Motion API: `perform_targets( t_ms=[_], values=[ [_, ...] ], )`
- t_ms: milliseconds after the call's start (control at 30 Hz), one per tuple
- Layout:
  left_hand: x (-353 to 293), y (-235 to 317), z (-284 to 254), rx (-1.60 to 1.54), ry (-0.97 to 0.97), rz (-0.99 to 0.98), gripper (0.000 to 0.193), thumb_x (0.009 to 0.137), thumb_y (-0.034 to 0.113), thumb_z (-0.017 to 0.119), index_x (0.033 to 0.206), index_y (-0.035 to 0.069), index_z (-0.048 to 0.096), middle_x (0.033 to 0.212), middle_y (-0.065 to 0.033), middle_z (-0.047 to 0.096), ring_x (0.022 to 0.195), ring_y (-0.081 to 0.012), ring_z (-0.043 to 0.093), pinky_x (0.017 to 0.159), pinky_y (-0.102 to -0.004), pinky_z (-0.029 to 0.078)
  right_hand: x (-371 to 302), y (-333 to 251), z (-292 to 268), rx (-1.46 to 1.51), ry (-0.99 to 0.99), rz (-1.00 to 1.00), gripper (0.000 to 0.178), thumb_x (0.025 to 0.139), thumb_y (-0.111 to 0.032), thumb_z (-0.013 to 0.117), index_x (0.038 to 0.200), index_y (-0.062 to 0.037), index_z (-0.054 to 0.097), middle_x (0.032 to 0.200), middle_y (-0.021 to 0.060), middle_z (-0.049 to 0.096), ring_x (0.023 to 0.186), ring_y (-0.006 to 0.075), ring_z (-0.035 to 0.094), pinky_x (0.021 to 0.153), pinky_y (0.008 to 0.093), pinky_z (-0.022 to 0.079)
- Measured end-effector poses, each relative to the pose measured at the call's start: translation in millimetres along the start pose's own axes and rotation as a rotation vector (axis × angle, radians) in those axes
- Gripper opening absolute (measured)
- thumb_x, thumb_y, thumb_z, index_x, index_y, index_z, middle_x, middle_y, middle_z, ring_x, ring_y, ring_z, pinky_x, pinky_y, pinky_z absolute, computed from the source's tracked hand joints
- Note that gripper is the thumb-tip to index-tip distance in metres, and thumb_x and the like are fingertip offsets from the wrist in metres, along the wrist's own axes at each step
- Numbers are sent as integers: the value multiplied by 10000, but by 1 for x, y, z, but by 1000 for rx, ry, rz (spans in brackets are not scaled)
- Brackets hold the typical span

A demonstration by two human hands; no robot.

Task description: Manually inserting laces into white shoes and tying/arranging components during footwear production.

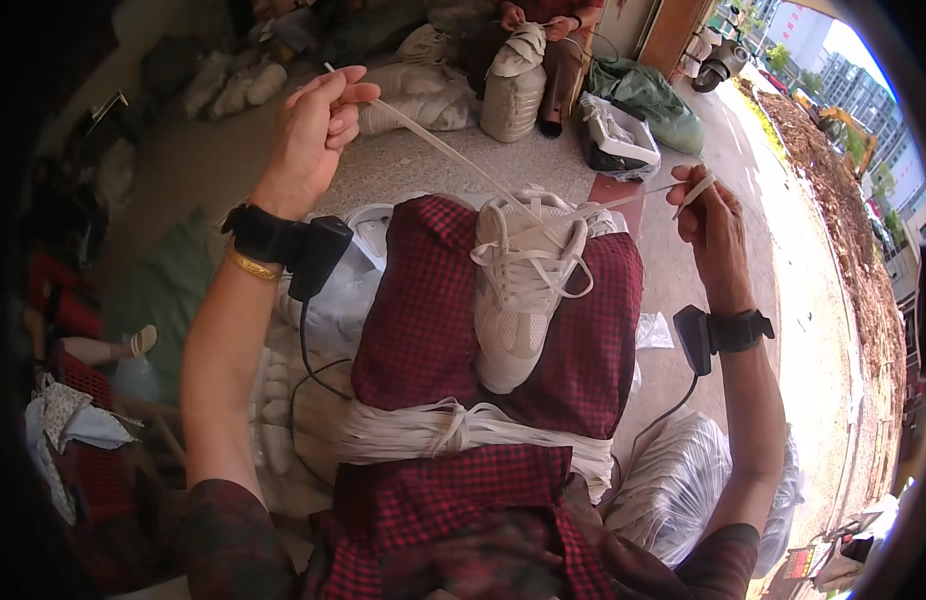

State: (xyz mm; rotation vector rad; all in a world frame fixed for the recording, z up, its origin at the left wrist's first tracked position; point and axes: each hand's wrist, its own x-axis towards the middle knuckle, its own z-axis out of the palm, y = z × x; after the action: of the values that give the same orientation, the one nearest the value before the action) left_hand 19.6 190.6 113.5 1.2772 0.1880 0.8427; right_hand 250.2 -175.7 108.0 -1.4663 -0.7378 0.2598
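Note:
A white sneaker (513, 300) rests between my thighs on a red and black checked cloth (413, 300), its toe toward me. Its lace is threaded partway up, with slack loops at the sides. My left hand (325, 115), raised at the upper left, is closed on one end of the shoelace (438, 143), which runs taut down to the shoe. Off to the right, my right hand (705, 205) pinches the other lace end, also drawn out from the shoe. Across my lap lies a bundle of white laces (453, 432).
A co-worker (543, 30) sits at the back, hands on pale material above a white sack (513, 95). Beside them stand a white box (623, 140) and a green bag (653, 100). Clear plastic bags (673, 490) lie by my right side. Cables hang from my wrist straps.

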Motion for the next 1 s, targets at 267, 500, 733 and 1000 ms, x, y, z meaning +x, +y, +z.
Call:
perform_targets(
  t_ms=[267, 500, 733, 1000],
  values=[
    [-47, -52, -58, 324, 77, -272, 450, 1009, 204, 562, 1395, -10, 475, 1037, -97, 709, 655, -32, 531, 504, -184, 378, -21, 38, -46, -393, -227, 320, 344, 1004, -320, 554, 1091, -13, 680, 811, 62, 713, 624, 84, 583, 542, 229, 456],
    [-69, -60, 21, 805, -165, 254, 461, 856, 8, 615, 1312, 65, 584, 1139, -121, 680, 903, -190, 684, 741, -280, 560, -31, 24, 16, -798, -151, -381, 397, 835, 21, 585, 1228, -31, 559, 1100, 159, 673, 1045, 276, 665, 810, 370, 543],
    [-72, -71, 68, 866, -432, 268, 340, 843, -39, 649, 1172, 47, 661, 1067, -86, 683, 887, -147, 677, 650, -271, 521, -26, 33, 40, -817, -374, -306, 243, 923, -57, 580, 1156, 12, 565, 1014, 190, 638, 887, 353, 643, 785, 443, 496],
    [-71, -56, 35, 1118, -407, 830, 178, 868, 44, 699, 1045, 59, 687, 851, -97, 642, 736, -291, 655, 657, -379, 535, -33, 23, 11, -1014, -340, -634, 155, 953, -90, 577, 1077, -9, 620, 878, 163, 585, 740, 365, 616, 659, 455, 498]
  ],
)
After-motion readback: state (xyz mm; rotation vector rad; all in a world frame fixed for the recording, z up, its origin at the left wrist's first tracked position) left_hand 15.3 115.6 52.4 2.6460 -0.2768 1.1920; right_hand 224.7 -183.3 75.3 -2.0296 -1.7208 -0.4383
